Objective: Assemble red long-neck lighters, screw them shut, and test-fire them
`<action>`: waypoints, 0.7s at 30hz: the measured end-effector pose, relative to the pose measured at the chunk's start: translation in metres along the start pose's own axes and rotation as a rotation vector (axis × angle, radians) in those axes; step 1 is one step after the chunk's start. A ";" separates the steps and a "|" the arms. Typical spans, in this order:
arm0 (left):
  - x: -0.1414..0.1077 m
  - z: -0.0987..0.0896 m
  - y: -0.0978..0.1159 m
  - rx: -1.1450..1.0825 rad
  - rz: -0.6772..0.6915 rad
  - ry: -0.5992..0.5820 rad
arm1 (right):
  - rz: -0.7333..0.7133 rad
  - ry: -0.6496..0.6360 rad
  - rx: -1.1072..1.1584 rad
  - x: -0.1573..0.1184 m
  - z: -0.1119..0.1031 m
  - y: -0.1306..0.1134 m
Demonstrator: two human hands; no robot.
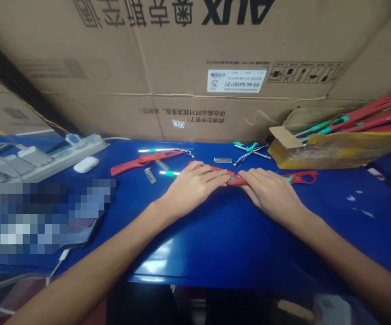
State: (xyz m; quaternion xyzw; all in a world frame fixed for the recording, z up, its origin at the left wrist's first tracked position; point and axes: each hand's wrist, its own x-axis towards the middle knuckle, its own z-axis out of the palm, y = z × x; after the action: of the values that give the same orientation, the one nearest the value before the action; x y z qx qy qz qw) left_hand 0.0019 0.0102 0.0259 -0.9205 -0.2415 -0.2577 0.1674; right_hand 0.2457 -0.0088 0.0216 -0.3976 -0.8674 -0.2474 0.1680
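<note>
The elongated red plastic housing with green inserts (237, 181) lies crosswise just above the near-to-middle part of the glossy blue table (215, 239), or on it; the contact is not clear. Its middle is held between the two hands, and its open, looped end extends beyond the right hand, toward the right. The left hand (197, 185) covers the housing's left portion from above, fingers pressed together and tips pointing right along the red surface; its thumb is hidden. The right hand (271, 189) grips right of the housing's middle, fingers close together and curled over the top, thumb on the near side. The fingertips of the two hands are near each other, with red plastic visible between them. Just beyond and left of the left hand are a slim silver rod with a green collar (170, 173), small clear plastic parts (149, 175) and a second red plastic housing (127, 167). Beyond the hands, thin wires with small connectors (242, 158) lie near bright green plastic pieces (251, 147). At the right, an open cardboard box with yellow tape (293, 153) contains further red and green units (361, 116). A large brown carton (148, 54) stands behind. At the left are a white power strip (60, 158) and a white rounded case (86, 164).
</note>
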 end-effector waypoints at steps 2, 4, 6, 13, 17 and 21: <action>-0.001 -0.001 0.001 0.019 0.038 0.025 | 0.015 -0.002 0.000 0.001 -0.005 -0.003; -0.001 -0.001 0.005 0.064 0.056 0.056 | 0.030 -0.015 -0.022 0.003 -0.009 -0.008; 0.001 -0.001 0.010 0.090 0.073 0.100 | 0.041 -0.051 -0.037 0.004 -0.012 -0.011; 0.008 -0.017 0.027 0.068 0.053 0.254 | 0.093 -0.160 0.022 -0.003 -0.010 -0.001; 0.002 -0.033 0.015 0.148 -0.122 0.400 | 0.139 -0.122 0.032 -0.009 -0.012 0.015; -0.005 -0.035 -0.018 0.113 -0.178 0.395 | 0.188 -0.084 -0.013 -0.013 -0.013 0.035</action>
State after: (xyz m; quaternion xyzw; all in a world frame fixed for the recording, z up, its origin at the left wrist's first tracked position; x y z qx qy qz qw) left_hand -0.0245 0.0080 0.0546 -0.8164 -0.2982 -0.4328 0.2394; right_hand 0.2824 -0.0041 0.0363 -0.4885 -0.8309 -0.2190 0.1515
